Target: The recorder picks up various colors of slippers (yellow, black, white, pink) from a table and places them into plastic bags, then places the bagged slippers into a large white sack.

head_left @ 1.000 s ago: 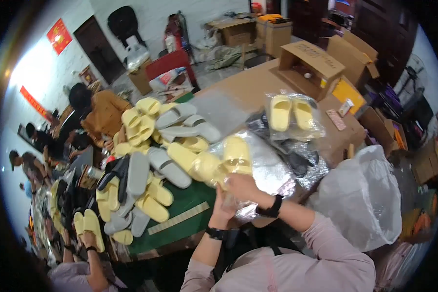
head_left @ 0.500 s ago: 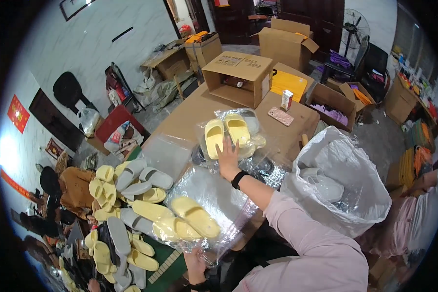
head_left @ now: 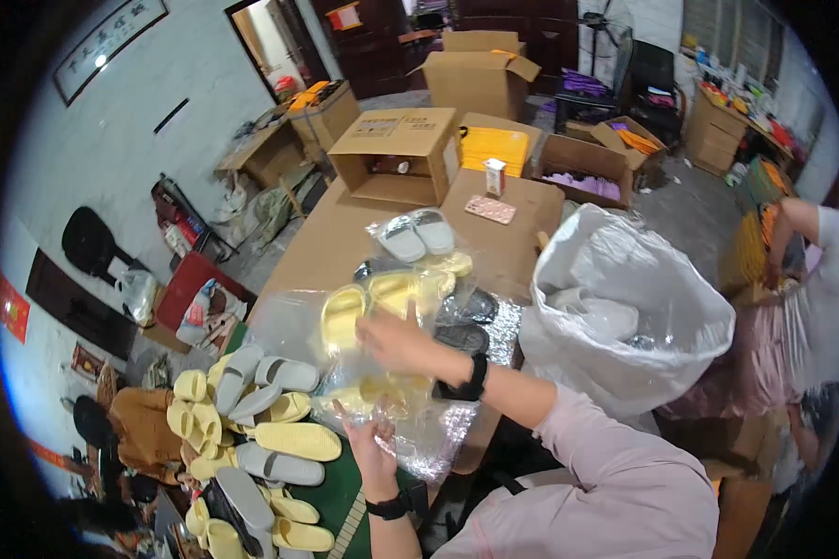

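Note:
A pair of yellow slippers (head_left: 344,317) in clear plastic lies on the table. My right hand (head_left: 405,347) reaches across the near side of this pair, its fingers closed on the wrapping and slightly blurred. Closer to me, more yellow slippers (head_left: 359,395) show through a clear plastic bag (head_left: 331,406). At that bag's near edge is my left hand (head_left: 373,455), thumb and fingers bent around the film. Behind the wrapped yellow pair sits a bagged grey pair (head_left: 418,235). Dark slippers (head_left: 463,337) lie right of my right hand, partly covered.
Loose yellow and grey slippers (head_left: 287,466) are heaped at left. A white sack (head_left: 625,363) with light slippers stands at right. An open cardboard box (head_left: 396,158), a phone (head_left: 490,210) and a small carton (head_left: 495,177) occupy the far tabletop. Another person's arm (head_left: 794,233) appears at far right.
My right hand has drawn the wrapped yellow pair nearer, uncovering the grey pair behind it. My left hand has moved up along the near bag. The view has shifted to the right.

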Available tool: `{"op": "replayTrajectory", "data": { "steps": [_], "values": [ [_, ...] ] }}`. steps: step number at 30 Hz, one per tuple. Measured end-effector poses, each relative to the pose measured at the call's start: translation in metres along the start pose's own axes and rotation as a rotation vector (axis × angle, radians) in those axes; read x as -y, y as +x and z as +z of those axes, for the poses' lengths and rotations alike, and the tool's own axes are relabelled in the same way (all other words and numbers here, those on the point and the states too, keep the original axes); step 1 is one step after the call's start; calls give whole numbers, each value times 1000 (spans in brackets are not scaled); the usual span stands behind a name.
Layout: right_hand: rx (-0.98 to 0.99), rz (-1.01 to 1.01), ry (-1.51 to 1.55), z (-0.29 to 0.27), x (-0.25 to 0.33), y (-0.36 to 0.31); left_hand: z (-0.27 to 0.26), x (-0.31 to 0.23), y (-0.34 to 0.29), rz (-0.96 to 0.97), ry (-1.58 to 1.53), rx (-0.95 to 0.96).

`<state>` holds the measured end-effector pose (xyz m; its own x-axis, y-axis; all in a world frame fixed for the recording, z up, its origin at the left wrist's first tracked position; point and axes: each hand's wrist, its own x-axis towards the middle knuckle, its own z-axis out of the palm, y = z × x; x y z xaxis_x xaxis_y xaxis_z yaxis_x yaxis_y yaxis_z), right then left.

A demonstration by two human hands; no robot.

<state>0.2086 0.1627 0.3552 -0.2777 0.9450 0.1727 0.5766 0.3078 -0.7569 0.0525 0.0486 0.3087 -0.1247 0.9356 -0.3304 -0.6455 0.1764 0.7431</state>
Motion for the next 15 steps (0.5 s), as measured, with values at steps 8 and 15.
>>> {"op": "replayTrajectory", "data": {
  "steps": [8, 15],
  "values": [
    [102, -269, -207, 42, -5, -104, -11, -1, 12, -209, 54, 396],
    [-381, -205, -470, -38, 27, -94, 62, -71, -39, 430, 643, 608]
  ]
}}
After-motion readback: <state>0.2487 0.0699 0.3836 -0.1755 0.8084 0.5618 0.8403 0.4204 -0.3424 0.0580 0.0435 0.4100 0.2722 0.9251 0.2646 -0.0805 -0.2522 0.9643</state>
